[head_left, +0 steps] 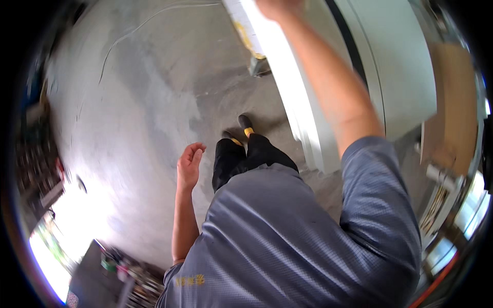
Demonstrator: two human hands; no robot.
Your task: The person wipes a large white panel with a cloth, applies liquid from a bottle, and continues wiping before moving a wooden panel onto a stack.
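My left hand (190,165) hangs over the grey floor, left of my legs. Its fingers curl loosely and nothing shows in them. My right arm stretches forward across large white panels (400,61). At the top edge of the view, my right hand (281,7) is over or on the long pale edge of the nearest panel. It is blurred and partly cut off, so its fingers and any grip are hidden. A dark strip (354,54) runs lengthwise between the white panels.
A grey support foot (258,66) stands under the panels, below a yellow-stained white face (246,36). A thin cable (123,37) lies on the concrete floor (149,102). Brown board (452,102) stands at the right. Cluttered racks (38,164) line the left side.
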